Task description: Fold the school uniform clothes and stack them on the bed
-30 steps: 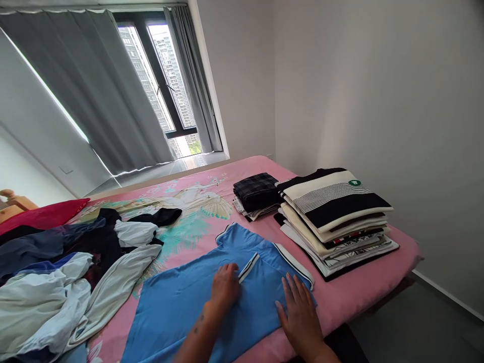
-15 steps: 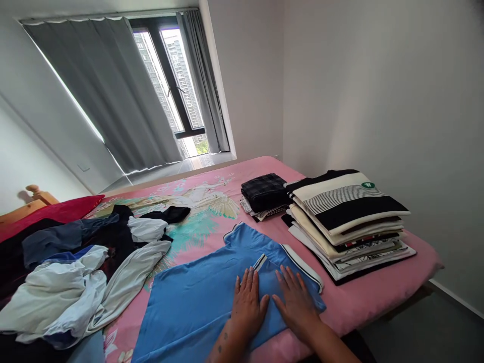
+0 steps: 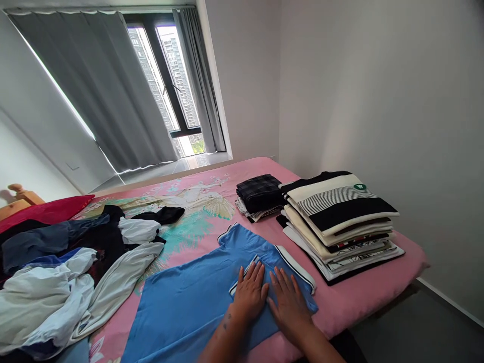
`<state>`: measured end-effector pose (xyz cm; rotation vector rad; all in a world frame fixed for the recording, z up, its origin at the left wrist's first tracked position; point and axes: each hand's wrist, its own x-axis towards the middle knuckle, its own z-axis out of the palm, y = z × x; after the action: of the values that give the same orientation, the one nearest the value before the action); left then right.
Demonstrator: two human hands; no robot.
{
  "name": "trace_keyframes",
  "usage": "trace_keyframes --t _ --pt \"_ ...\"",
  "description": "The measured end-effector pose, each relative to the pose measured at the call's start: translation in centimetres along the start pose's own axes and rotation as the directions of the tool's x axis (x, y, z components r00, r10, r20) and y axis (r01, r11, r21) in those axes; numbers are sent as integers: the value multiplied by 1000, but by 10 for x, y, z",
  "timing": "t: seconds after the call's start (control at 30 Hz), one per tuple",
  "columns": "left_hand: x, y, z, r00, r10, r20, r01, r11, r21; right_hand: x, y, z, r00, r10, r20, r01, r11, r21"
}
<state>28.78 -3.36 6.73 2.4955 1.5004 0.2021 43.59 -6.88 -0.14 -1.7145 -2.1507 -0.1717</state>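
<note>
A blue polo shirt [image 3: 181,292] with white-and-black striped trim lies spread on the pink bed sheet, its near side partly folded over. My left hand [image 3: 250,290] rests flat on the folded sleeve, fingers stretched out, just beside the striped cuff. Close on its right, my right hand [image 3: 289,305] also lies flat on the shirt, fingers extended. Both palms press the cloth and neither grips anything. The fabric beneath the hands is hidden.
Right of the shirt stands a tall stack of folded shirts [image 3: 340,217], with a smaller pile of dark checked clothes [image 3: 259,191] behind it. Crumpled clothes [image 3: 75,272] lie heaped at left, near a red pillow [image 3: 49,209]. The bed's edge [image 3: 378,297] runs along the right.
My left hand has shifted slightly on the folded sleeve, and more of its striped cuff shows to the left. The view has turned a little to the right.
</note>
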Motion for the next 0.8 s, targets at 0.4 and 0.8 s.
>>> trace_keyframes --t 0.4,0.8 --pt "10 -9 7 1000 -22 7 22 1000 10 -1 -1 -1 1000 -4 -7 4 1000 28" --pt "-32 -3 -9 995 -35 -89 32 999 -43 -5 -5 2 1000 24 13 -25 1000 20"
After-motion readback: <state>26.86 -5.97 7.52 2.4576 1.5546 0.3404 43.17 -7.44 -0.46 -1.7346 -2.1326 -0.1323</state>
